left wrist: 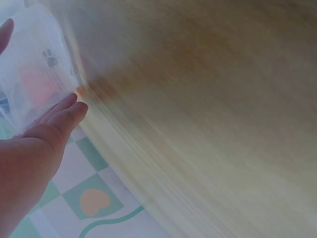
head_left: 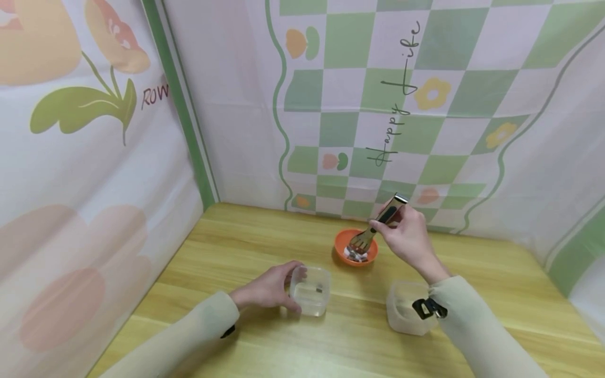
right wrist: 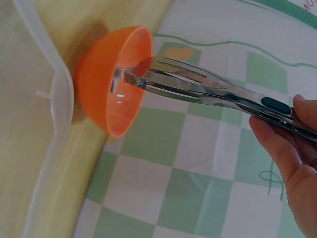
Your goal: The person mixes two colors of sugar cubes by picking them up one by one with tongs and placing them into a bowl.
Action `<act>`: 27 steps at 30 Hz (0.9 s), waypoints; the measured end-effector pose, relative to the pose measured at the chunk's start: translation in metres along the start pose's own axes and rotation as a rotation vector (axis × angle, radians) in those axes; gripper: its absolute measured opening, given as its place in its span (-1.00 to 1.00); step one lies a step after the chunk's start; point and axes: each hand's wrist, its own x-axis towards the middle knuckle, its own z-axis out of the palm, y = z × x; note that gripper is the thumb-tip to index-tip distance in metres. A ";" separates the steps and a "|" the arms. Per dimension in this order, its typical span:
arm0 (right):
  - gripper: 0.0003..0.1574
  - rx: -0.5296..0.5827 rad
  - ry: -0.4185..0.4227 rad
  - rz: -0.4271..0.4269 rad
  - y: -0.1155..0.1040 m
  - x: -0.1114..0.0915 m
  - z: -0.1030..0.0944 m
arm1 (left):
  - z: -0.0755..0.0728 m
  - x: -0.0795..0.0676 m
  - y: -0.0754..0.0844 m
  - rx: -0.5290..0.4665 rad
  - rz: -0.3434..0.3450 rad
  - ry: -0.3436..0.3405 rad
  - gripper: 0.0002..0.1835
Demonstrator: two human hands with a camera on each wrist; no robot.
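Note:
My right hand (head_left: 408, 234) grips a pair of metal food tongs (head_left: 388, 212) with a dark grip patch. Their tips reach into an orange bowl (head_left: 338, 248), where several small white and brown pieces (head_left: 355, 256) lie. In the right wrist view a small shiny piece (right wrist: 133, 78) sits at the tongs' tips, by the mouth of the bowl (right wrist: 93, 74). My left hand (head_left: 269, 287) holds a clear plastic container (head_left: 309, 302) on the table, fingers along one side and thumb on the other. Something small and dark (head_left: 319, 289) shows inside that container.
A second clear container (head_left: 402, 320) stands below my right forearm, partly hidden by the sleeve and a black wrist strap (head_left: 429, 308). The wooden table (head_left: 246, 236) meets a checked cloth wall (head_left: 347, 131) behind the bowl and a printed cloth (head_left: 94, 199) on the left.

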 end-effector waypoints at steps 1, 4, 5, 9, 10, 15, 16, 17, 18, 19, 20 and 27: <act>-0.68 -0.003 -0.004 0.006 0.001 0.000 0.000 | 0.000 0.000 0.000 -0.001 0.000 0.000 0.00; -0.68 -0.021 -0.022 0.028 0.004 0.000 0.001 | 0.000 0.000 0.000 -0.004 -0.002 0.000 0.00; -0.68 -0.027 -0.028 0.036 0.005 0.000 0.002 | 0.000 0.000 0.001 -0.006 -0.001 -0.001 0.01; -0.66 -0.056 -0.040 0.051 0.006 -0.001 0.002 | 0.001 0.000 0.001 0.001 -0.006 0.002 0.01; -0.64 -0.060 -0.039 0.053 0.005 -0.001 0.001 | 0.000 -0.001 0.001 0.001 -0.007 0.003 0.01; -0.55 -0.024 -0.005 0.058 -0.003 -0.002 -0.002 | 0.000 0.000 0.002 0.003 -0.008 0.008 0.01; -0.55 -0.013 0.004 0.053 -0.005 -0.002 -0.003 | 0.000 0.000 0.002 0.003 -0.007 0.009 0.01; -0.54 -0.003 0.014 0.046 -0.007 -0.002 -0.003 | 0.000 0.000 0.002 0.005 -0.005 0.009 0.02; -0.55 0.002 0.024 0.038 -0.010 -0.003 -0.004 | 0.001 0.000 0.002 0.008 -0.004 0.009 0.02; -0.55 0.008 0.029 0.026 -0.013 -0.004 -0.004 | 0.001 0.000 0.002 0.009 -0.002 0.009 0.02; -0.55 0.014 0.033 0.013 -0.017 -0.005 -0.005 | 0.001 0.000 0.002 0.009 -0.001 0.008 0.02; -0.55 0.095 0.020 -0.045 -0.044 -0.015 -0.003 | 0.001 0.000 0.000 0.025 -0.003 0.009 0.01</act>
